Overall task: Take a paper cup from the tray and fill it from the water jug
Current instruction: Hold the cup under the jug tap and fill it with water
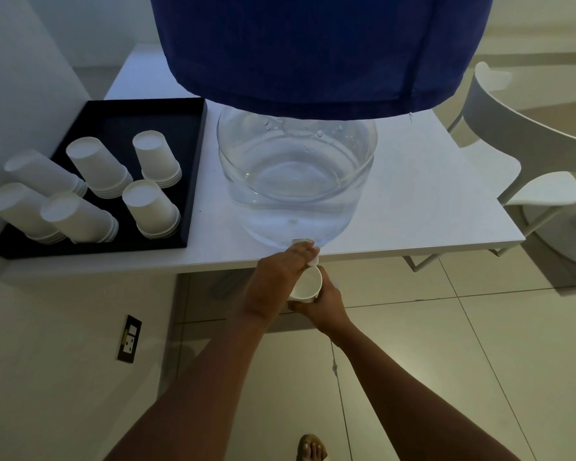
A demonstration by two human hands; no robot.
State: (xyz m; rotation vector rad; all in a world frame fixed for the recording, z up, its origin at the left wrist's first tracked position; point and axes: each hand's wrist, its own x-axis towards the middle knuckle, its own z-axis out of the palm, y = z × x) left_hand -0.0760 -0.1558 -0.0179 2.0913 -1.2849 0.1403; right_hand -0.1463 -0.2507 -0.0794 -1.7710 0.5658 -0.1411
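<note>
My right hand (323, 302) is wrapped around a white paper cup (306, 284), holding it mouth-up just below the counter (429, 207) edge, under the small white tap (308, 252). My left hand (276, 281) reaches over the cup, its fingers closed on that tap at the base of the jug (296, 174). The jug is clear, rounded glass or plastic with water in it and droplets on its upper wall; a dark blue cloth cover (320, 44) drapes over its top. To the left, a flat black rectangular tray (193, 154) sits on the smooth white counter, carrying six stacks (150, 207) of upside-down paper cups. A white moulded chair (526, 181) stands at the right, on a glossy tiled floor (446, 344).
</note>
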